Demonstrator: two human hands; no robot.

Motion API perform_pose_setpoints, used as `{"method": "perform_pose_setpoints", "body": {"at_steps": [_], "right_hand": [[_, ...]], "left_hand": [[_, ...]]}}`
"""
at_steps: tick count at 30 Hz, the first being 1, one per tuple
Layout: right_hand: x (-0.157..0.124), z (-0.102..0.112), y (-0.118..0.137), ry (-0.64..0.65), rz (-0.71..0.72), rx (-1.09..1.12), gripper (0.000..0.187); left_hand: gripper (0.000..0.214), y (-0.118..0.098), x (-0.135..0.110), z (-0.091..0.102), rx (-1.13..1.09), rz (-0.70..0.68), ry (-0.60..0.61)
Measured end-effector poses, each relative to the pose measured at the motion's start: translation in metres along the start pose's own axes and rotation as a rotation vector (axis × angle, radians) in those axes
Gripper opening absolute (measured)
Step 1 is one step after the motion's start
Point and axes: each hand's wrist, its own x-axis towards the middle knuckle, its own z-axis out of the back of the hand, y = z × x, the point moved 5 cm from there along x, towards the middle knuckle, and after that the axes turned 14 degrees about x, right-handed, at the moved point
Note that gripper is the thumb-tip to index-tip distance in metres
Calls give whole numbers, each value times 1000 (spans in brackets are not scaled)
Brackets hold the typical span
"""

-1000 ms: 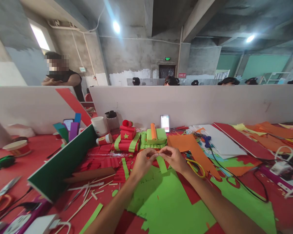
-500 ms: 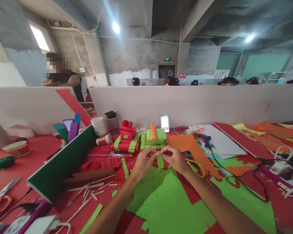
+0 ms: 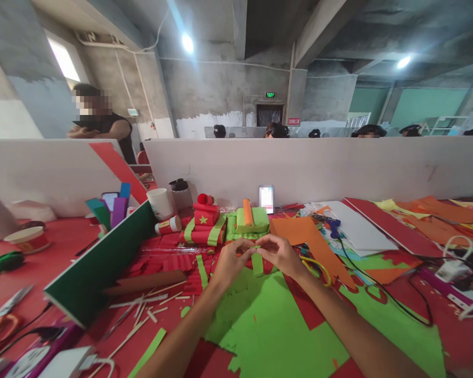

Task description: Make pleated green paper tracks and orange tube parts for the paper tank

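Fingertip to fingertip, my left hand (image 3: 236,257) and my right hand (image 3: 276,254) pinch the upper end of a light green paper strip (image 3: 257,265). The strip hangs down between them over a large green paper sheet (image 3: 268,320) with ragged edges. Just beyond my fingers sits a green paper model (image 3: 252,219) with an orange roll (image 3: 247,212) on top. To its left stands a red paper model (image 3: 205,226) with green bands and a yellow star. Yellow-handled scissors (image 3: 317,270) lie beside my right wrist, partly hidden.
A dark green board (image 3: 102,262) stands on edge at left, near thin wooden sticks (image 3: 142,310). Orange paper (image 3: 311,239) and a blue glue gun (image 3: 331,228) with a trailing cable lie right. Behind are a phone (image 3: 266,199), paper cups (image 3: 160,203) and a white partition (image 3: 299,163).
The green strip has tilted slightly and shifted a little within my fingertips, its lower end now hanging lower. Both hands stay in nearly the same place.
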Motion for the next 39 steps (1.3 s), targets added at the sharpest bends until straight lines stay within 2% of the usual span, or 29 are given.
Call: {"method": "perform_pose_setpoints", "body": {"at_steps": [5,16,27,34,39], "right_hand": [[1,1,1,-28,17,-47,16],[1,1,-1,-38,5,-52,22],[-3,-8,13,-46,134,-301,13],[-5,-15,8,25,99,-309,10],[-3,-11,5,33,63,-295,10]], "left_hand": [[22,-1,0,-1,-26,6,10],[18,4,0,-2,-70,56,6],[19,0,-2,1,64,22,-8],[16,-2,-2,2,102,14,18],[14,-10,-5,3,158,-36,10]]}}
